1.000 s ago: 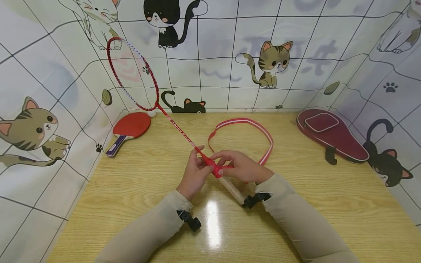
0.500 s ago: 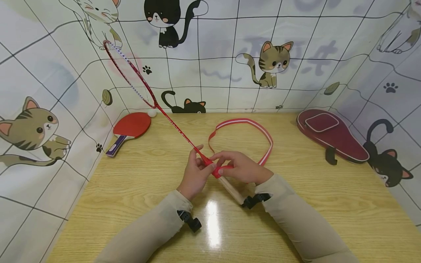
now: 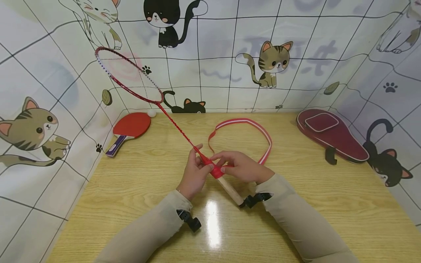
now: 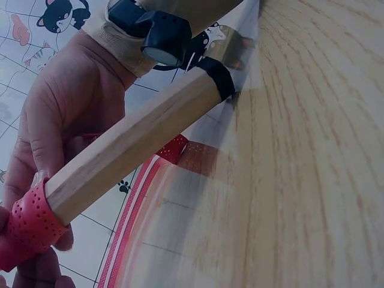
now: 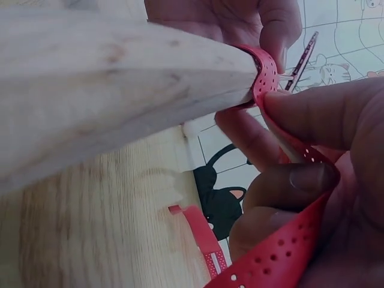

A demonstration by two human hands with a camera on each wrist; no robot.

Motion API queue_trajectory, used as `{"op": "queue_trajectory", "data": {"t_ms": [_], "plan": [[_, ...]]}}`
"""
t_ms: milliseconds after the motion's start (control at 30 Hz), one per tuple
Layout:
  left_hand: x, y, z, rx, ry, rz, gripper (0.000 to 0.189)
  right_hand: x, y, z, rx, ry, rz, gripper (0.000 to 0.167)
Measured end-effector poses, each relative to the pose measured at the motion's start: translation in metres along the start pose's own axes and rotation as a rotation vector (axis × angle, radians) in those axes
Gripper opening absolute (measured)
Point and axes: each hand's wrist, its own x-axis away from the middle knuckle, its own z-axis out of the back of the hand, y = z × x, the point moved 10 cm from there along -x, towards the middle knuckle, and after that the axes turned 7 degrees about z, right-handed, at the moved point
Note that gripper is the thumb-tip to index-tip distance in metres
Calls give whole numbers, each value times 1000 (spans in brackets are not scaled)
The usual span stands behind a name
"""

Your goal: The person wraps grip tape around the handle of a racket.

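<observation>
A red badminton racket (image 3: pixel 178 128) slants up to the left, its oval head raised before the wall. Its bare wooden handle (image 4: pixel 135 144) has a black band at the butt. Red perforated grip tape (image 5: pixel 264 77) wraps the handle's upper end. In the head view my left hand (image 3: pixel 194 175) holds the racket at the wrapped part, thumb on the tape. On the other side my right hand (image 3: pixel 241 167) pinches the tape where it leaves the handle. The loose tape (image 3: pixel 268 137), red with a white backing stripe, curves over the table behind that hand.
A red table tennis bat (image 3: pixel 133 125) lies at the table's back left, a white ball (image 3: pixel 151 113) beside it. At the back right rests a dark red bat case (image 3: pixel 329 133). Cat-print cloth walls (image 3: pixel 217 73) border the wooden table (image 3: pixel 138 190).
The racket has turned about its shaft; its head passed through edge-on and now tilts flatter, to the left. The butt has shifted slightly left. Both hands stay nearly in place.
</observation>
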Motion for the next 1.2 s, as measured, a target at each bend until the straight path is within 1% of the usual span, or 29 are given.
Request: {"op": "queue_trajectory", "data": {"t_ms": [267, 533, 667, 767, 900, 1067, 1200], "plan": [[1, 3, 0, 25, -17, -9, 74, 0, 1, -2, -21, -15, -2, 48], [1, 5, 0, 36, -13, -36, 71, 0, 0, -2, -32, 9, -10, 47], [1, 4, 0, -1, 0, -30, 73, 0, -2, -2, -10, 20, 7, 46], [1, 4, 0, -52, 10, -19, 79, 0, -3, -1, 16, 26, 21, 47], [1, 2, 0, -99, 23, -13, 83, 0, -3, -1, 35, 32, 19, 47], [0, 1, 0, -95, 32, -4, 80, 0, -1, 0, 48, 27, 9, 48], [1, 1, 1, -65, 36, 0, 80, 0, 0, 0, 34, 7, 4, 51]]}}
